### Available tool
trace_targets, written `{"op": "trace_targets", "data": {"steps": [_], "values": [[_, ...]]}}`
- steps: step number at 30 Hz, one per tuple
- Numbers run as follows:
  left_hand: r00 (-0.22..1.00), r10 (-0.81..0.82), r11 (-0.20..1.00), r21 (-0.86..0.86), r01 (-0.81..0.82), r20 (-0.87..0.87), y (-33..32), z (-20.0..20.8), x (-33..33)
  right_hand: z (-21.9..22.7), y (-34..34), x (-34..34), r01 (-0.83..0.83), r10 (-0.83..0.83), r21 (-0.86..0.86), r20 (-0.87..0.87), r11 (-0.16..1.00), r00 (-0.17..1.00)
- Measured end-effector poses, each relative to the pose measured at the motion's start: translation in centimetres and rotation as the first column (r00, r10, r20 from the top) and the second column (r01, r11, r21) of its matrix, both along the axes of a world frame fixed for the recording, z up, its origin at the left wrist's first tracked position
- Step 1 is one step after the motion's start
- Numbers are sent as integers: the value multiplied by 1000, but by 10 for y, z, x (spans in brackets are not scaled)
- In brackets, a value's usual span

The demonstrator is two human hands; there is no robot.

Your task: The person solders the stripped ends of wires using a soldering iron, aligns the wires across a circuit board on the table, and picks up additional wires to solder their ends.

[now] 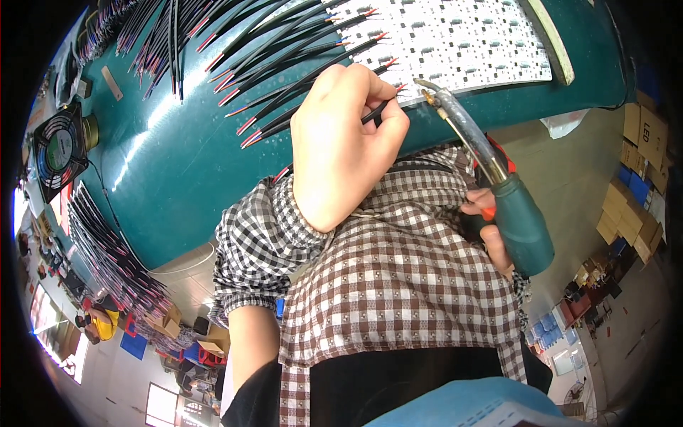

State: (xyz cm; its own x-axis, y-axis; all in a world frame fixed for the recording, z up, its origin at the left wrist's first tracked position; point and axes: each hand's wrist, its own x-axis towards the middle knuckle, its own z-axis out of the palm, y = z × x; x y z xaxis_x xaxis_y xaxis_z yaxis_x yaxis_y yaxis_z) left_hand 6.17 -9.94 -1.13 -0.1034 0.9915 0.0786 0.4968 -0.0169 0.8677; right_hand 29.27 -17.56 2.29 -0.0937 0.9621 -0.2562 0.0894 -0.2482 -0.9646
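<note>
My left hand (334, 139) pinches a black cable (376, 112) between thumb and fingers. The cable's stripped red wire tip lies at the near edge of a white circuit board sheet (469, 80), which is dotted with small dark parts. To the right, my right hand (496, 248) grips a soldering iron (523, 224) by its dark green handle, with some fingers hidden behind it. The iron's bent metal tip hovers close to the sheet's near edge, a little right of the wire. Several other black cables (284, 75) fan out leftward from the sheet's left side.
The green tabletop (178, 185) carries more cable bundles (160, 43) at the far left. A small square fan (60, 151) stands at the left edge, and another cable bundle (114, 256) hangs nearby. A pale strip (551, 39) borders the sheet. Cardboard boxes (629, 213) are stacked right.
</note>
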Motion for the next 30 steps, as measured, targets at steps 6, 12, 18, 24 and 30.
{"op": "trace_targets", "data": {"steps": [6, 12, 18, 24, 30], "values": [[1000, -2, 1000, -4, 2, 1, 0, 0, -1, 0, 6, 16, -306, 276, 88, 255, 948, 927], [1000, -3, 1000, -6, 3, -3, -2, 2, 1, 0, 1, 7, -112, 109, 62, 56, 992, 993], [976, -62, 975, 194, 104, -208, -14, 19, -7, -11, 0, 13, 38, -32, 50, -114, 998, 993], [838, -374, 910, 333, 249, 397, -35, 95, -16, -23, 10, 16, 114, -77, 113, -288, 987, 954], [140, -828, 560, 780, 280, 544, -32, 141, -46, -33, 12, 20, 81, -7, 209, -332, 975, 943]]}}
